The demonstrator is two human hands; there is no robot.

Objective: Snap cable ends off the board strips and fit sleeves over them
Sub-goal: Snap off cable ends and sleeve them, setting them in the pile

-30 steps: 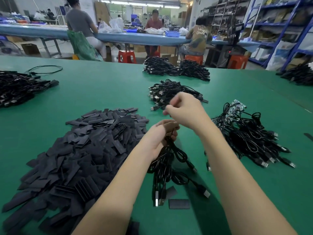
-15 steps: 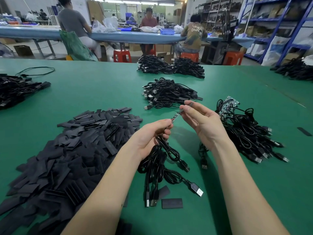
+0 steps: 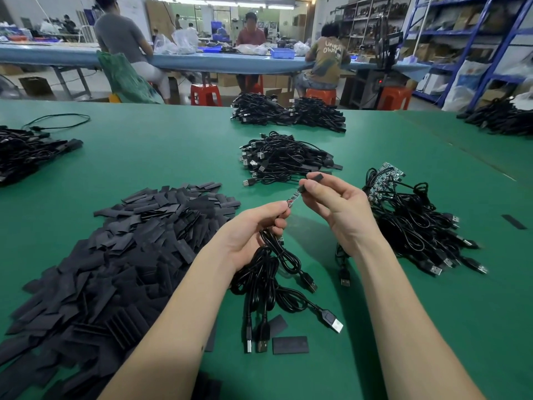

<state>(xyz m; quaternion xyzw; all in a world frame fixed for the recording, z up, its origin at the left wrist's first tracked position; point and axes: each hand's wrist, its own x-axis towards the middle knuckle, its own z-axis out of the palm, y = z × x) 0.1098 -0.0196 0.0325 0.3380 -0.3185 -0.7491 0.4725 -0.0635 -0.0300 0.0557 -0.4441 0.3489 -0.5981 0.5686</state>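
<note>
Right hand now brings a sleeve, pinched in its fingers, to the cable end the left hand grips steady for fitting.

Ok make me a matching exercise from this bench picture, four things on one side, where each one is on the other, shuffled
Things:
1. pile of black sleeves
2. small circuit board
3. single black sleeve
4. cables with board strip

Places:
A. pinched by the right hand
B. heaped on the table, left of the arms
C. held at the left hand fingertips
D. heaped on the table, right of the arms

Pairs: 1-B, 2-C, 3-A, 4-D
</note>
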